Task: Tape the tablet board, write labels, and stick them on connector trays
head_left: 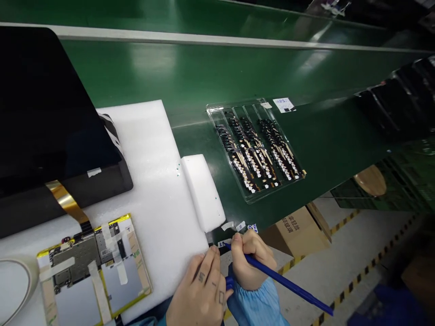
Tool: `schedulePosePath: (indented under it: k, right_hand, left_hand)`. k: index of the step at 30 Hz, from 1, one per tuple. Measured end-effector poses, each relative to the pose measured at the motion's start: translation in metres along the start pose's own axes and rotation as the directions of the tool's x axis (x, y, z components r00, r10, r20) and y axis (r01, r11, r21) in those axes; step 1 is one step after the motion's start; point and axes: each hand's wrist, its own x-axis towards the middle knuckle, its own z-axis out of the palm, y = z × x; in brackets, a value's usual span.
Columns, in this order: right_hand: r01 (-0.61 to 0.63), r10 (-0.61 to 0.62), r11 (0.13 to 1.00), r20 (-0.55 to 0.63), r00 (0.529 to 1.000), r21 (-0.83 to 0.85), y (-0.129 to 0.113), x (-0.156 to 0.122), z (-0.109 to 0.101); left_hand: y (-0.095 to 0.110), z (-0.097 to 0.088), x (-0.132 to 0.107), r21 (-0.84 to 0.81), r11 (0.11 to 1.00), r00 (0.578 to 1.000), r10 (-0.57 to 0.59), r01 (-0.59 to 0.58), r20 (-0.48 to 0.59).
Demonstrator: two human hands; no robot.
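My right hand (249, 261) is closed around a long blue plastic tool (288, 284), its tip pointing left at a small part on the table's near edge. My left hand (200, 290) lies beside it with fingers stretched flat and held together, resting on the edge of the white foam pad (149, 149). Small white tape tabs (234, 225) stick to the table edge just above my right hand. An opened tablet back (91, 267) with circuit board and tape strips lies on the pad at lower left, joined by a gold flex cable (68, 203) to a black screen panel (50, 122).
A clear tray (253, 149) of several small flex-cable parts sits on the green conveyor table (204, 77). A white foam block (203, 192) lies beside the pad. A tape roll (13, 285) is at far left. Cardboard boxes (295, 231) stand on the floor below.
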Motion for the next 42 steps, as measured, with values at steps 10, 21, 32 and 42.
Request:
schedulePosePath:
  k: [10, 21, 32, 42]
  right_hand:
    - [-0.008, 0.008, 1.0, 0.018, 1.0, 0.001, 0.0, -0.001, -0.003]
    - [-0.021, 0.021, 1.0, -0.017, 1.0, -0.003, 0.001, -0.001, 0.001]
    - [-0.079, 0.082, 0.994, -0.03, 0.996, 0.074, 0.004, -0.002, -0.003]
    - [-0.096, 0.096, 0.995, -0.022, 0.995, 0.03, 0.009, -0.004, -0.013]
  left_hand:
    - [-0.001, 0.0, 0.002, -0.007, 1.0, 1.0, 0.001, -0.001, -0.005]
    - [0.0, 0.0, 0.001, -0.007, 1.0, 1.0, -0.009, 0.009, 0.008]
    - [0.0, 0.001, 0.0, -0.017, 1.0, 1.0, 0.006, -0.006, 0.01]
    - [-0.001, 0.003, -0.001, -0.018, 0.999, 0.999, 0.027, -0.028, -0.021]
